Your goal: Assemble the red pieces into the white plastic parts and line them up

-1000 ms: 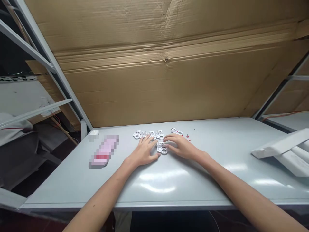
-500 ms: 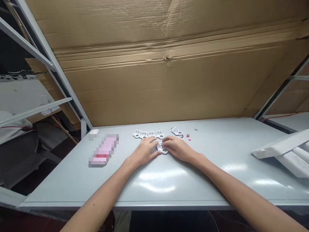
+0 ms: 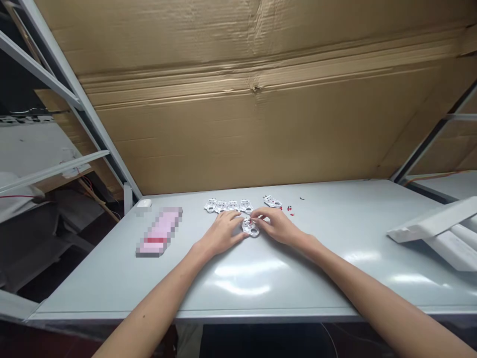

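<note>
A white plastic part [image 3: 254,231] with a round ring at its near end lies on the table between my hands. My left hand [image 3: 222,231] rests at its left side, thumb and fingers closed about its edge. Over the part's upper area, my right hand [image 3: 275,225] has thumb and forefinger pinched together. A speck of red shows by those fingertips, too small to make out. Behind my hands stand similar white parts in a row [image 3: 233,206], and one more white part [image 3: 272,201] lies to their right.
Small red pieces [image 3: 291,214] and a short black strip [image 3: 302,198] lie beyond my right hand. A blurred pink item [image 3: 160,231] and a white object [image 3: 144,203] are at left. White packaging pieces [image 3: 443,226] lie at right; a cardboard wall [image 3: 253,139] closes the back.
My right hand's fingers have drawn back slightly and lifted, uncovering more of the white part. My left hand stays in place.
</note>
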The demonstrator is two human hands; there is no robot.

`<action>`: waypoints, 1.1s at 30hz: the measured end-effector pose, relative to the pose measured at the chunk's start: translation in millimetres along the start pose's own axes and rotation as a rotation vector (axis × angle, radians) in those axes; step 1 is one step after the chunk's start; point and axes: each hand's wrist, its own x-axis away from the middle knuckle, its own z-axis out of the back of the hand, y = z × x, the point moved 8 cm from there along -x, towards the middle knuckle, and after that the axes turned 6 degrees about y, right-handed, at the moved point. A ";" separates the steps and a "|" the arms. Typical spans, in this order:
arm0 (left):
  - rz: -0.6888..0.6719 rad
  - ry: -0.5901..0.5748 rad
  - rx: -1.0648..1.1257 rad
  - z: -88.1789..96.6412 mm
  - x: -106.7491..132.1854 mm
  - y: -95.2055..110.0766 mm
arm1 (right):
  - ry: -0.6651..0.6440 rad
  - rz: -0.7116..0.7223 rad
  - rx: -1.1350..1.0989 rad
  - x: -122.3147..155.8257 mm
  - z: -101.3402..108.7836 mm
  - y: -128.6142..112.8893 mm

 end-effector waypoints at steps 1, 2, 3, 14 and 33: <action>0.000 -0.001 0.003 -0.2 0.1 -0.2 | 0.015 -0.089 -0.122 -1.2 2.3 3.4; 0.002 -0.001 0.006 -0.3 0.2 -0.5 | 0.029 -0.187 -0.270 -1.9 3.8 7.9; 0.004 0.001 0.009 -0.3 0.2 -0.8 | 0.044 -0.288 -0.433 -1.8 4.2 13.1; -0.005 0.009 0.010 -0.9 -0.3 -0.1 | 0.235 -0.858 -1.227 9.7 -2.9 45.4; 0.006 -0.033 0.004 -4.7 0.4 -0.5 | 0.004 -0.732 -1.098 7.2 -6.1 32.1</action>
